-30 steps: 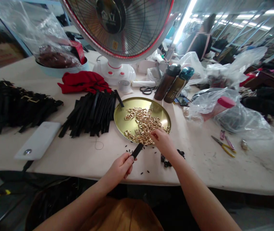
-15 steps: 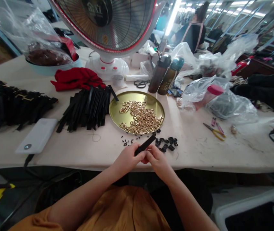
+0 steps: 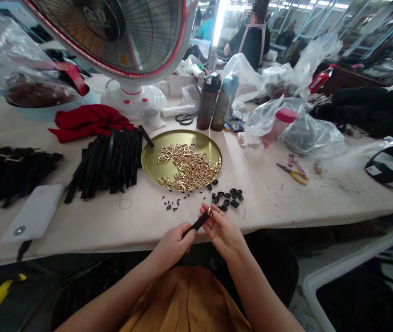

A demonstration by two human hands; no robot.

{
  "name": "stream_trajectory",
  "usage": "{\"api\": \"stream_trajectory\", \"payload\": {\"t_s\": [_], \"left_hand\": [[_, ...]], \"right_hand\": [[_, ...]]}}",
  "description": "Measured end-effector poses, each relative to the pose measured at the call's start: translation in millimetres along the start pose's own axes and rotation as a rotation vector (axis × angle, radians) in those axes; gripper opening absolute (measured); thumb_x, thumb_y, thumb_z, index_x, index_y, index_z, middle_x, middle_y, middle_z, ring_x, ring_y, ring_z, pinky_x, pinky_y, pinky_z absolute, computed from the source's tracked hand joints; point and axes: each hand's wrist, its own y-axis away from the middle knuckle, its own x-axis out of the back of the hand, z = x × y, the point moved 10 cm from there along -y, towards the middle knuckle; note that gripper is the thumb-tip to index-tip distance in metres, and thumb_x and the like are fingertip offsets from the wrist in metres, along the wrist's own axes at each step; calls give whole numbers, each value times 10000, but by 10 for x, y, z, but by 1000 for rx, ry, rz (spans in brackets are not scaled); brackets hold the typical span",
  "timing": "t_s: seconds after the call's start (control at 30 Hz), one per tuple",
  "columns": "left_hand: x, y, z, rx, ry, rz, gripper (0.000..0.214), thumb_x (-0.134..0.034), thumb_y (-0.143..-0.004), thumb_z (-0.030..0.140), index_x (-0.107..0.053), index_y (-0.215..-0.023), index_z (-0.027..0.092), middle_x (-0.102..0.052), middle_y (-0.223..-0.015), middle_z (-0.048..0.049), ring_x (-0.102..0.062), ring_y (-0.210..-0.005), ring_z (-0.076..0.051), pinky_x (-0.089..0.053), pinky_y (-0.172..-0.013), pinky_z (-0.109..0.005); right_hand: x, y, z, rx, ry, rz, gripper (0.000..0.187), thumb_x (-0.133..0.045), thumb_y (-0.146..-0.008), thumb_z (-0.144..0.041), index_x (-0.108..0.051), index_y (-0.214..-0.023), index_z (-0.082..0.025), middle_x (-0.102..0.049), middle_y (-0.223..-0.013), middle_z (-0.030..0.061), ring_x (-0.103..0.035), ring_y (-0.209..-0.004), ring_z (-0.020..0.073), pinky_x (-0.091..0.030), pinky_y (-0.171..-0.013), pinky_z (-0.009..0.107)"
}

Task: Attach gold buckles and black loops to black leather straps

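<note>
My left hand point(image 3: 176, 240) is closed around a short black strap point(image 3: 199, 223) just above the table's front edge. The strap slants up to the right, and its far end meets a small gold buckle point(image 3: 210, 212). My right hand point(image 3: 224, 233), palm partly up, pinches that buckle between thumb and fingers. Whether the strap runs through the buckle I cannot tell. Beyond my hands lies a round gold tray point(image 3: 150, 162) with a heap of gold buckles point(image 3: 196, 169). Small black rings point(image 3: 230, 198) and tiny black pieces point(image 3: 171, 204) lie between tray and hands.
Left of the tray are a pile of black straps point(image 3: 108, 161), a white power bank point(image 3: 33, 214) and a red cloth point(image 3: 90, 121). A fan point(image 3: 130, 94), scissors point(image 3: 184, 120) and two bottles point(image 3: 207, 103) stand or lie behind. Yellow-handled pliers point(image 3: 293, 174) lie right. Another person point(image 3: 253, 44) is in the background.
My hands have moved apart a little, and my right hand has turned palm-up, bringing the gold buckle at the strap's end into sight. The whole view has shifted to the right.
</note>
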Motion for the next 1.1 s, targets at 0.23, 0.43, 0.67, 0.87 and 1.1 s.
{"api": "stream_trajectory", "payload": {"t_s": [0.23, 0.43, 0.67, 0.87, 1.1], "left_hand": [[6, -60, 238, -117, -11, 16, 261, -363, -839, 331, -559, -851, 159, -581, -769, -15, -507, -710, -140, -375, -613, -220], [-56, -71, 170, -64, 226, -47, 245, -401, -831, 392, -477, -816, 159, -481, -592, 43, -430, -511, -81, -344, -483, -184], [-161, -64, 29, 19, 326, -175, 292, -382, -828, 438, -384, -693, 179, -394, -480, 77, -304, -367, -45, -226, -353, -163], [-110, -12, 84, -22, 210, -167, 285, -386, -829, 420, -427, -705, 167, -436, -524, 61, -348, -404, -48, -266, -398, -165], [4, 12, 154, -55, -86, -68, 284, -404, -820, 404, -532, -730, 167, -501, -572, 34, -452, -533, -97, -312, -493, -194]], "right_hand": [[-27, 158, 178, 137, 150, -24, 168, -559, -761, -325, -547, -868, -197, -681, -892, 40, -604, -865, 165, -449, -764, 307], [-43, 302, 153, 273, 461, -18, 210, -562, -755, -349, -567, -894, -191, -632, -863, 17, -568, -820, 164, -432, -760, 292], [28, 295, 26, 265, 671, -15, 223, -533, -772, -401, -534, -725, -183, -480, -598, -45, -441, -555, 98, -367, -541, 216], [10, 271, 85, 214, 663, -72, 245, -531, -763, -430, -543, -744, -186, -509, -626, -27, -454, -570, 111, -364, -547, 230], [18, 263, 142, 167, 691, -59, 223, -617, -697, -391, -553, -758, -187, -501, -600, -46, -429, -529, 90, -356, -528, 224]]}}
